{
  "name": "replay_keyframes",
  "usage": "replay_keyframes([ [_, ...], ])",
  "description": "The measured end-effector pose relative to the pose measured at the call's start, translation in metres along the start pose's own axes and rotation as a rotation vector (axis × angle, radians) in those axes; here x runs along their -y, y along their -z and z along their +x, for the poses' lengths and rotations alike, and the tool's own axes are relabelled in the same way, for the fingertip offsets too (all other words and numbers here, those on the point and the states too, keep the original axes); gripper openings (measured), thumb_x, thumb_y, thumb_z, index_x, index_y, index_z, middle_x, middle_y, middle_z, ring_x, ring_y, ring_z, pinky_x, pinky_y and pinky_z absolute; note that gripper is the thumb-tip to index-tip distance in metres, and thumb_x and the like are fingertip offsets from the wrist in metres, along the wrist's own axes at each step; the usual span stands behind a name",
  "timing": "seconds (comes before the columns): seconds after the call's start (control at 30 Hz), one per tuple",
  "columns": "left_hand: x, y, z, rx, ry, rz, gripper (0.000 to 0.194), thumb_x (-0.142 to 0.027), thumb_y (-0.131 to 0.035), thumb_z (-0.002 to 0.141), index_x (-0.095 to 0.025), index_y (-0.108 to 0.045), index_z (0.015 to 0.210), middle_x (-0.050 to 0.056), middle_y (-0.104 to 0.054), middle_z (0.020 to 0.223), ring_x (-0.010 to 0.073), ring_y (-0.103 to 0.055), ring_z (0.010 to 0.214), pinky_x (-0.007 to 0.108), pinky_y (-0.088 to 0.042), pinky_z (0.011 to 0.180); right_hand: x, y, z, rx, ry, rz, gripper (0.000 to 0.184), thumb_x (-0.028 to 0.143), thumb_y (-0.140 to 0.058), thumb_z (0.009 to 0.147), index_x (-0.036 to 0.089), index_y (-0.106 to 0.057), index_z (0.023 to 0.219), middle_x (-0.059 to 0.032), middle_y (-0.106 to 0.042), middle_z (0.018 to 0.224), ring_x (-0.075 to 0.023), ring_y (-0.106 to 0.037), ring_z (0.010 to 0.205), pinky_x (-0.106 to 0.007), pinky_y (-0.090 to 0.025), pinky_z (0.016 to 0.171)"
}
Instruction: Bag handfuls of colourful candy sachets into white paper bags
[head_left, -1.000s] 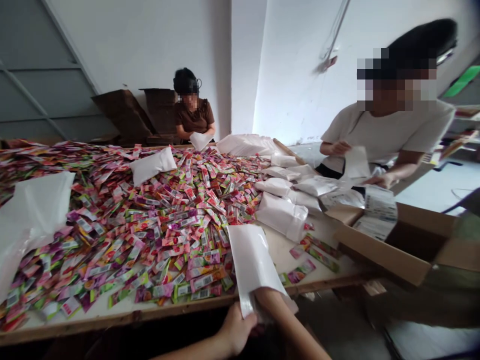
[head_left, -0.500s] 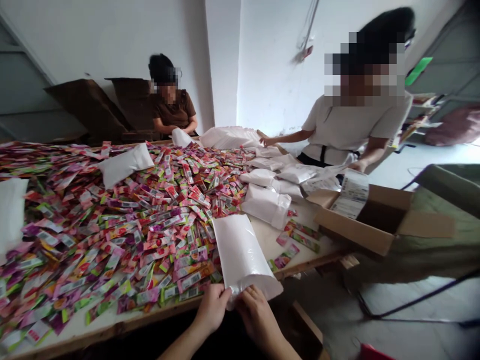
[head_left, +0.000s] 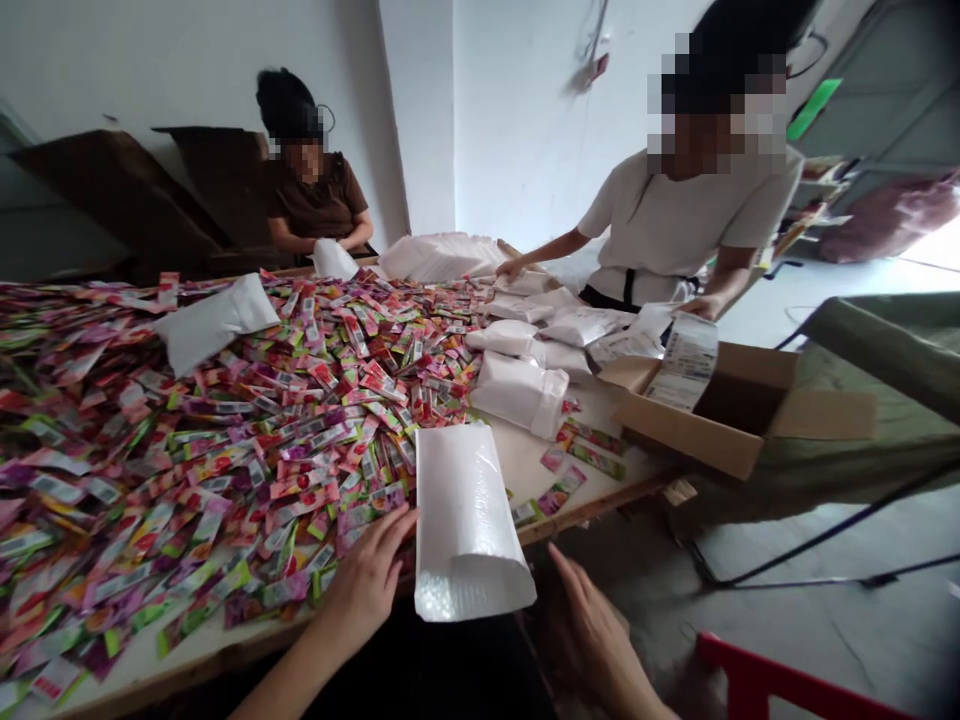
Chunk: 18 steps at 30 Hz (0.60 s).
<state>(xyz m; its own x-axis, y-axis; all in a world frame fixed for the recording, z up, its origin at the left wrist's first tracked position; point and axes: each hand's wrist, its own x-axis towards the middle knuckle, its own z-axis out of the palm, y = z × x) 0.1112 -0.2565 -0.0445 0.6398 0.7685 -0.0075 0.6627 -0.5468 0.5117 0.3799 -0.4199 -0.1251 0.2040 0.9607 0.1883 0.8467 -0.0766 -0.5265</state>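
Observation:
A white bubble mailer point(head_left: 461, 500) lies at the table's front edge, its open mouth facing me and hanging past the edge. Bubble lining shows inside the mouth. My left hand point(head_left: 367, 575) is beside the mailer's left edge with fingers stretched out; whether the fingertips touch it I cannot tell. To the right of the mailer, apart from it, my right hand point(head_left: 592, 615) is held open with fingers extended. Colourful stick sachets point(head_left: 300, 430) lie in a wide heap left of and behind the mailer.
Filled white mailers point(head_left: 517, 390) lie behind mine, and another mailer point(head_left: 217, 320) rests on the heap. An open cardboard box point(head_left: 690, 430) with printed sheets stands right. Two co-workers sit or stand across the table point(head_left: 607, 490). A red stool point(head_left: 757, 680) is at lower right.
Both hands have let go of the mailer's mouth and moved apart to either side. The mouth now gapes toward me. The view has shifted slightly right and downward.

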Motion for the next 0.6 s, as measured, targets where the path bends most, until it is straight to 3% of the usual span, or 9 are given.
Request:
replay_keyframes([
  [0.03,0.002,-0.002,0.003,-0.009,-0.093,0.061,0.057,-0.006,-0.035,0.078,-0.026,-0.037,0.131,0.005,-0.034,0.140,0.0215,-0.034,0.126,0.038,-0.029,0.103,0.002,0.004,0.017,0.002,0.088,-0.029,0.059,0.013,-0.045,0.073,0.019,-0.037,0.131,-0.0131,-0.044,0.130,-0.0254,-0.044,0.117,-0.043,-0.040,0.094],
  [0.1,0.008,-0.007,0.006,0.105,-0.295,0.116,0.064,-0.001,-0.033,0.075,-0.031,-0.036,0.131,0.001,-0.027,0.144,0.0216,-0.025,0.131,0.043,-0.020,0.107,0.004,0.014,0.049,0.108,0.330,-0.061,0.058,0.010,-0.043,0.076,0.023,-0.037,0.132,-0.0109,-0.037,0.137,-0.0281,-0.029,0.127,-0.051,-0.027,0.101],
  [0.17,0.015,-0.014,0.005,0.284,-0.444,0.063,0.059,-0.003,-0.036,0.076,-0.033,-0.043,0.126,-0.001,-0.036,0.139,0.0207,-0.029,0.129,0.044,-0.017,0.108,0.006,0.025,0.070,0.324,0.562,-0.028,0.053,0.013,-0.043,0.080,0.030,-0.040,0.130,-0.0055,-0.039,0.136,-0.0267,-0.026,0.129,-0.052,-0.022,0.103],
  [0.23,0.019,-0.021,0.003,0.352,-0.413,-0.076,0.045,-0.013,-0.042,0.079,-0.031,-0.053,0.118,0.001,-0.050,0.128,0.0200,-0.041,0.122,0.040,-0.023,0.106,0.008,0.031,0.079,0.508,0.657,0.049,0.046,0.021,-0.044,0.083,0.031,-0.043,0.128,-0.0036,-0.048,0.130,-0.0241,-0.034,0.125,-0.047,-0.026,0.103],
  [0.27,0.019,-0.025,0.003,0.311,-0.311,-0.155,0.035,-0.019,-0.044,0.080,-0.028,-0.059,0.110,0.003,-0.059,0.119,0.0199,-0.049,0.113,0.037,-0.030,0.102,0.009,0.031,0.082,0.532,0.608,0.086,0.039,0.025,-0.043,0.085,0.029,-0.049,0.123,-0.0048,-0.055,0.122,-0.0234,-0.043,0.119,-0.043,-0.031,0.100],
  [0.33,0.015,-0.032,0.007,0.121,-0.011,-0.274,0.029,-0.032,-0.041,0.083,-0.021,-0.068,0.085,0.006,-0.069,0.087,0.0190,-0.061,0.084,0.031,-0.043,0.082,0.013,0.024,0.089,0.450,0.327,0.111,0.034,0.032,-0.036,0.088,0.019,-0.065,0.098,-0.0086,-0.068,0.091,-0.0226,-0.060,0.091,-0.035,-0.045,0.081],
  [0.43,0.005,-0.042,0.026,-0.143,0.341,-0.322,0.042,-0.042,-0.039,0.083,-0.017,-0.056,0.054,0.003,-0.056,0.051,0.0150,-0.052,0.053,0.026,-0.038,0.057,0.018,0.006,0.111,0.271,-0.107,0.108,0.046,0.037,-0.034,0.087,0.014,-0.059,0.056,-0.0050,-0.057,0.051,-0.0175,-0.056,0.053,-0.027,-0.042,0.054],
  [0.5,-0.001,-0.043,0.040,-0.247,0.443,-0.393,0.029,-0.041,-0.049,0.077,-0.016,-0.054,0.062,-0.001,-0.052,0.050,0.0134,-0.048,0.051,0.024,-0.035,0.055,0.019,-0.001,0.130,0.273,-0.251,0.178,0.031,0.037,-0.048,0.078,0.015,-0.058,0.060,-0.0018,-0.054,0.050,-0.0158,-0.053,0.052,-0.025,-0.038,0.050],
  [0.6,-0.010,-0.037,0.047,-0.270,0.650,-0.816,0.027,-0.036,-0.062,0.069,-0.015,-0.053,0.083,-0.003,-0.056,0.059,0.0108,-0.050,0.052,0.021,-0.036,0.053,0.023,0.006,0.143,0.472,-0.538,0.451,0.027,0.039,-0.056,0.070,0.014,-0.059,0.077,0.0007,-0.053,0.052,-0.0131,-0.049,0.048,-0.022,-0.036,0.046],
])
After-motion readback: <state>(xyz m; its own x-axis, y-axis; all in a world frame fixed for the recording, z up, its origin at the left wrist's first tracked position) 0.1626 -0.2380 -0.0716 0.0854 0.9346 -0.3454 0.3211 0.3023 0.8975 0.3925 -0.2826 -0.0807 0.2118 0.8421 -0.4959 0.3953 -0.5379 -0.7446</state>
